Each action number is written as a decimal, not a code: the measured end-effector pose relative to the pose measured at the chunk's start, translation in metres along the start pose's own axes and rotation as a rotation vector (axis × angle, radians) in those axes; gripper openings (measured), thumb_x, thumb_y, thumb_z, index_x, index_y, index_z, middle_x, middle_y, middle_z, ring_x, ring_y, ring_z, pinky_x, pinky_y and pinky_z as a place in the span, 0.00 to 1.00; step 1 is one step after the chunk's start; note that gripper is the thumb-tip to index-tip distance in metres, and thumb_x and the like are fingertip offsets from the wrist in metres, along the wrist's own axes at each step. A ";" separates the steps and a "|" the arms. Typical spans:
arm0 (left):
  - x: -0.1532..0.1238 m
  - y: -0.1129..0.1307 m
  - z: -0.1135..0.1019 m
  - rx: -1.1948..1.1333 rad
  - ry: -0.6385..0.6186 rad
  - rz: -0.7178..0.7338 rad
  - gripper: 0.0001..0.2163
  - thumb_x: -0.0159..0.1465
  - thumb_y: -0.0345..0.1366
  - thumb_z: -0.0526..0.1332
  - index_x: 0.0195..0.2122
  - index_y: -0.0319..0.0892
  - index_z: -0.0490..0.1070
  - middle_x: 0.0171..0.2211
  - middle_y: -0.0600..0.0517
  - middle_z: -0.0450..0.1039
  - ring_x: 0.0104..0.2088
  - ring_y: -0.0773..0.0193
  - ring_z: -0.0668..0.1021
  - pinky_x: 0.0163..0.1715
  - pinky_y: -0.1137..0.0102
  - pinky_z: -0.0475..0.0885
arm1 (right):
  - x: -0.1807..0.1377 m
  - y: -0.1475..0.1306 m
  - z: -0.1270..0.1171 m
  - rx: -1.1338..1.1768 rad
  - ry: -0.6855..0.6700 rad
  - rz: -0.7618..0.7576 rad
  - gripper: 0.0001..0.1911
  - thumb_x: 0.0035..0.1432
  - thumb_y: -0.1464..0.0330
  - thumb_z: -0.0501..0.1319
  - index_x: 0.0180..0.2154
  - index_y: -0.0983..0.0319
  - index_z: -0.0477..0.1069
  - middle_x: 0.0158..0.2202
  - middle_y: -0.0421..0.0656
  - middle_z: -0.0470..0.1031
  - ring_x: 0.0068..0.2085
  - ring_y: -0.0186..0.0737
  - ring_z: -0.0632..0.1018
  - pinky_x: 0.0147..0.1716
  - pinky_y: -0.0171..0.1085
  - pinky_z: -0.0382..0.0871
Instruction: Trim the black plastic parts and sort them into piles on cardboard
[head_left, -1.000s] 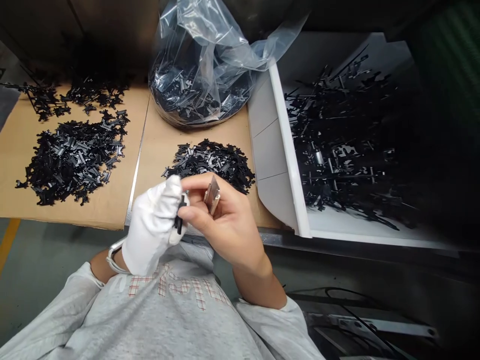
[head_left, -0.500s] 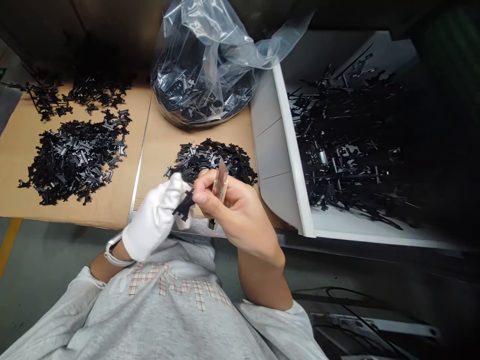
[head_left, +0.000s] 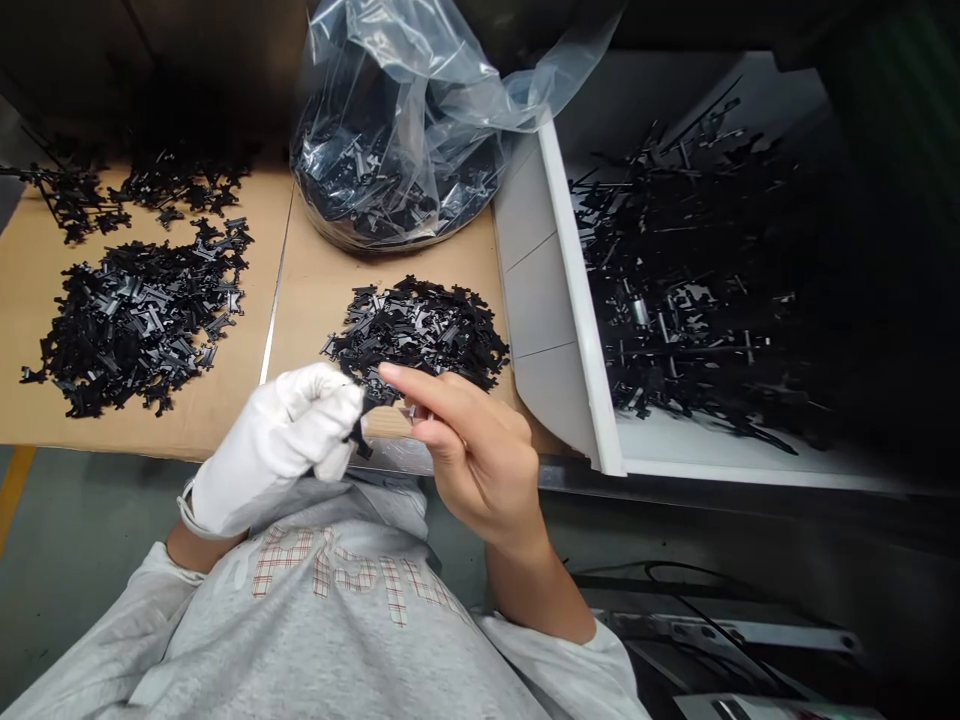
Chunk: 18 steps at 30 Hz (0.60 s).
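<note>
In a white glove, my left hand (head_left: 289,430) is closed and pinches a small black plastic part (head_left: 361,432) that sticks out past the fingertips. My bare right hand (head_left: 480,440) faces it from the right, index finger stretched toward the part and thumb below. Between thumb and fingers a bit of the small knife (head_left: 412,411) shows; the hand hides most of it. Just beyond both hands lies a pile of similar black parts (head_left: 427,325).
A larger pile of black parts (head_left: 135,325) covers the left cardboard (head_left: 251,350), with smaller heaps behind. A clear plastic bag (head_left: 405,150) of black parts stands at the back. On the right, a white bin (head_left: 581,330) holds black parts and thin rods.
The knife, upright in my right hand before, has swung down and is now mostly hidden. My right index finger has stretched out, and my left hand has shifted slightly left with the part.
</note>
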<state>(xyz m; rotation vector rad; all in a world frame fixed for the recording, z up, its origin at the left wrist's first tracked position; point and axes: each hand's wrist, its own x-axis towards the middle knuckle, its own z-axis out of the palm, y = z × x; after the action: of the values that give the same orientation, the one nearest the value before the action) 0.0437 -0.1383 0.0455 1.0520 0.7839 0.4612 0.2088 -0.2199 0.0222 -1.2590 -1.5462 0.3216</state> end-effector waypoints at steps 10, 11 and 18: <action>-0.004 0.006 0.007 -0.069 -0.080 -0.039 0.20 0.62 0.51 0.69 0.26 0.44 0.64 0.13 0.62 0.62 0.12 0.76 0.58 0.14 0.77 0.57 | 0.002 0.004 0.000 -0.023 0.035 -0.063 0.15 0.74 0.65 0.56 0.55 0.58 0.77 0.33 0.40 0.80 0.29 0.33 0.74 0.29 0.34 0.69; -0.002 0.005 0.005 -0.025 -0.110 -0.023 0.19 0.64 0.51 0.67 0.26 0.44 0.65 0.13 0.62 0.63 0.12 0.75 0.58 0.15 0.76 0.58 | 0.002 0.007 -0.002 -0.032 0.066 -0.030 0.14 0.74 0.64 0.57 0.54 0.56 0.78 0.35 0.40 0.81 0.30 0.33 0.74 0.29 0.34 0.70; 0.064 -0.014 0.003 1.137 -0.022 0.277 0.16 0.72 0.43 0.56 0.29 0.43 0.71 0.28 0.52 0.74 0.34 0.61 0.76 0.38 0.66 0.67 | -0.004 0.036 -0.025 -0.053 0.430 0.347 0.15 0.72 0.57 0.59 0.51 0.55 0.80 0.28 0.37 0.72 0.24 0.31 0.69 0.25 0.34 0.65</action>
<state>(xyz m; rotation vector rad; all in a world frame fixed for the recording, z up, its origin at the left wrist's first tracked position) 0.0873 -0.1029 0.0115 2.2355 0.8873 0.2033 0.2481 -0.2182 0.0038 -1.5252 -0.9770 0.2124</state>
